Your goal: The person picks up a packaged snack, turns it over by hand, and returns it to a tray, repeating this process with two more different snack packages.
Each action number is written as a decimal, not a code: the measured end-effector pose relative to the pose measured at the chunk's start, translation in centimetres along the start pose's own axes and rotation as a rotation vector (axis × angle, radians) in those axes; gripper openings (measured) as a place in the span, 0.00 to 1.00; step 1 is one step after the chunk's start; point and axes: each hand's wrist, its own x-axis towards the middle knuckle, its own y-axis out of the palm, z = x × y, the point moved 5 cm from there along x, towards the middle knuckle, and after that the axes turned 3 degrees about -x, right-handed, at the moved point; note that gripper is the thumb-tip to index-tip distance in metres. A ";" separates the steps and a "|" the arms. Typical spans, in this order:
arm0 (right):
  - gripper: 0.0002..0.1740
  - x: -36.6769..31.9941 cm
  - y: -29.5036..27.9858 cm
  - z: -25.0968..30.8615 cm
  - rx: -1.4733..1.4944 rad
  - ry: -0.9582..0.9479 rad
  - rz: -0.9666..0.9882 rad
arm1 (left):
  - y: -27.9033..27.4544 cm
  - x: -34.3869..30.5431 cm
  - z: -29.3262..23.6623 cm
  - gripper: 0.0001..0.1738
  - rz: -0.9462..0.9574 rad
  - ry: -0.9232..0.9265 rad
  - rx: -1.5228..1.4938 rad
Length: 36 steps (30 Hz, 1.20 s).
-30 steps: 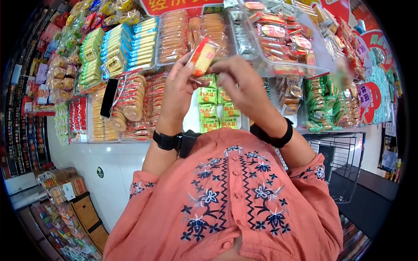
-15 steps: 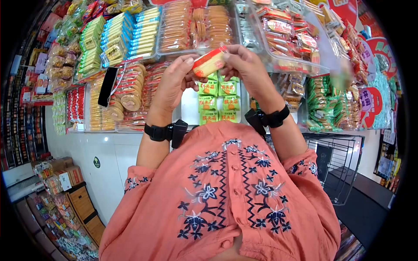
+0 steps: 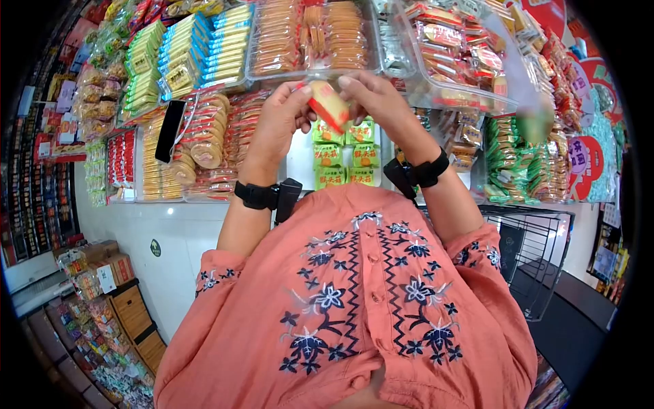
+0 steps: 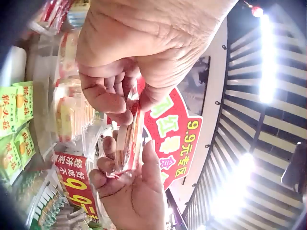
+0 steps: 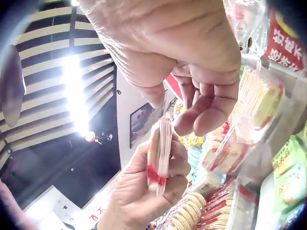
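Note:
A small biscuit packet [image 3: 331, 105], in clear wrap with a red end, is held up over the display and tilted. My left hand [image 3: 276, 123] pinches it between thumb and fingers; the left wrist view shows the packet [image 4: 128, 139] edge-on in that grip. My right hand [image 3: 385, 105] is at the packet's other side. In the right wrist view, the right hand's [image 5: 182, 52] thumb and curved fingers stand apart just above the packet's [image 5: 160, 148] upper end. Below the hands lie green packets [image 3: 328, 155] in a white tray [image 3: 296, 167].
Clear bins of wrapped biscuits [image 3: 276, 41] line the back. Round biscuits [image 3: 208, 129] and a black flat object [image 3: 169, 131] are at left. A plastic bin [image 3: 470, 99] juts out at right, above green-wrapped snacks [image 3: 507, 157]. A black wire cart [image 3: 531, 252] stands at lower right.
A second ago the left hand held the packet with the right hand apart; then both hands held it. The packet has since turned, its red end now pointing down, and the right hand's grip has loosened.

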 end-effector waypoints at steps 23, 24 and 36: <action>0.21 2.0 -1.5 -6.4 -0.022 0.114 -0.019 | -3.5 1.0 4.9 0.13 -0.095 -0.081 -0.042; 0.21 2.0 -1.6 -6.5 -0.035 0.123 -0.028 | -3.6 1.1 5.1 0.13 -0.098 -0.091 -0.031; 0.26 1.4 -3.8 -11.4 -0.218 0.221 -0.059 | -7.2 3.6 12.8 0.08 -0.141 -0.293 0.101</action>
